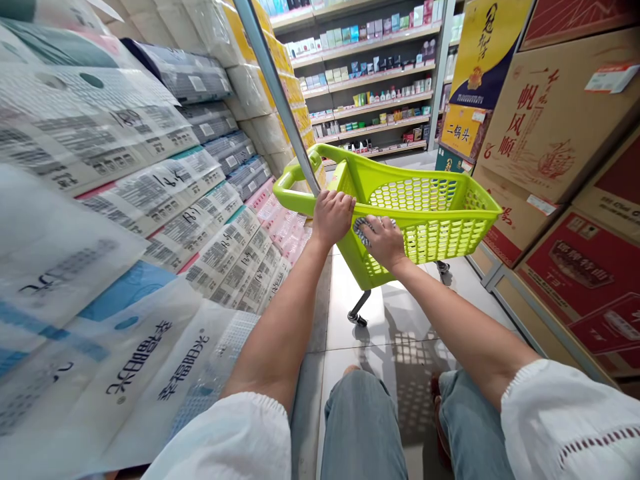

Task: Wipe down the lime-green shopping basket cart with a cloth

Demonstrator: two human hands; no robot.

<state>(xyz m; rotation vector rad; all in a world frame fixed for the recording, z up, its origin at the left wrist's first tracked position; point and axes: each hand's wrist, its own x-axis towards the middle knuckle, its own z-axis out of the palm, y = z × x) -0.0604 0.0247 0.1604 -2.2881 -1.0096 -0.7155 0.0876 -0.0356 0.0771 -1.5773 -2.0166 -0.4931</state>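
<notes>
A lime-green shopping basket cart (430, 217) on small casters stands in front of me, its long side facing me. My left hand (333, 217) is closed over the cart's top rim, close to where the grey metal pole (280, 87) meets the handle end. Against the outer side wall, my right hand (384, 241) presses a grey-and-white patterned cloth (361, 230), its fingers bent over it. Most of the cloth is hidden under the palm. Through the side holes and over the rim, no goods show inside the basket.
Stacked tissue packs (165, 187) with handwritten prices rise along the left. Cardboard cartons (545, 127) and red boxes (590, 267) line the right on a metal-edged rack. Shelves (370, 83) of small cosmetics stand behind the cart. Pale floor tiles (345, 373) lie below.
</notes>
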